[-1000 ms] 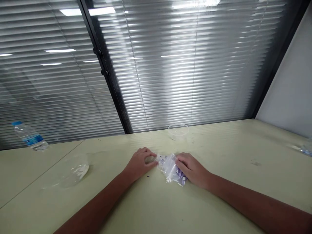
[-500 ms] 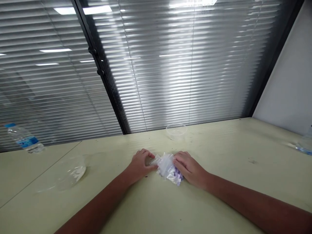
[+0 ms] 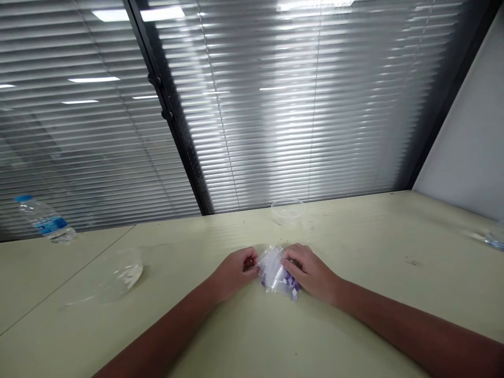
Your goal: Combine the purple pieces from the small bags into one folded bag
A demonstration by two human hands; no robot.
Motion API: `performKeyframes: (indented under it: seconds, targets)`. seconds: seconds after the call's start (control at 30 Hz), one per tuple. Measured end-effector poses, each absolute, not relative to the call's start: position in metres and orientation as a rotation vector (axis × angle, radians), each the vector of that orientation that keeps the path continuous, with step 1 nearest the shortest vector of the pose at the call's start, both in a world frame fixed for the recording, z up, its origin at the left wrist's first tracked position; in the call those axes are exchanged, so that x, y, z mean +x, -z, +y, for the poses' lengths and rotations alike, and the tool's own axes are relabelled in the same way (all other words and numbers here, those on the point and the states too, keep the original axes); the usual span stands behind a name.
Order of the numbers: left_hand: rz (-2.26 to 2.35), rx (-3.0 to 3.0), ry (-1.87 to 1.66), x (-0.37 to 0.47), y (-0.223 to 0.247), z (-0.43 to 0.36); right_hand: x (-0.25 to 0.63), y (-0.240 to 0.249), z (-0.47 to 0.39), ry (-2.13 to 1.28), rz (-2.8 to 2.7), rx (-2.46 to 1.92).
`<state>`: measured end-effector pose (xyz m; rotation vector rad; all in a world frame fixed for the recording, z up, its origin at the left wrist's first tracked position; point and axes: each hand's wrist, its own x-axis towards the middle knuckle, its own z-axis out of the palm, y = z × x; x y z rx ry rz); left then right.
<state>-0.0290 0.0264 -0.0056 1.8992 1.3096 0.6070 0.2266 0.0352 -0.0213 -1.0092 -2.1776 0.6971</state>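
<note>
Small clear plastic bags [image 3: 277,270] with purple and white bits inside lie bunched on the pale table [image 3: 244,336], between my two hands. My left hand [image 3: 237,270] pinches the left edge of the bags between thumb and fingers. At their right side, my right hand [image 3: 309,270] grips the upper right part with thumb and fingertips. How many bags overlap there cannot be made out.
A clear round container [image 3: 288,210] stands near the table's back edge. To the left lie a crumpled clear plastic piece [image 3: 126,273] and, farther back, a tilted water bottle [image 3: 49,223]. Another bottle [image 3: 494,240] shows at the right edge. Window blinds rise behind.
My left hand has closed its fingers at the bags' left edge. The bags look flatter and more spread, with more purple bits showing. The view has shifted slightly.
</note>
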Motion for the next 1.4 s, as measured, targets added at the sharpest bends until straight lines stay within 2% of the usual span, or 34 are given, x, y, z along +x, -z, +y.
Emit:
performKeyframes:
  seconds: [0.13, 0.33, 0.5, 0.93, 1.27, 1.4]
  targets:
    - [1.203, 1.810, -0.686, -0.021, 0.006, 0.023, 0.227, 0.016, 0.032, -0.772, -2.143, -1.025]
    - [0.993, 1.426, -0.895, -0.004, 0.013, 0.015, 0.230, 0.015, 0.030, -1.071, -2.006, -0.997]
    - [0.860, 1.193, -0.951, 0.012, 0.003, -0.001, 0.230, 0.020, 0.034, -1.141, -1.943, -0.982]
    - [0.935, 1.283, -0.950, 0.020, -0.003, -0.014, 0.231, 0.014, 0.032, -1.473, -1.872, -0.862]
    - [1.009, 1.212, -0.958, 0.018, -0.005, -0.012, 0.232, 0.017, 0.033, -1.413, -1.882, -0.953]
    - [1.101, 1.202, -1.136, 0.015, 0.000, -0.005, 0.233, 0.022, 0.033, -1.283, -1.880, -0.981]
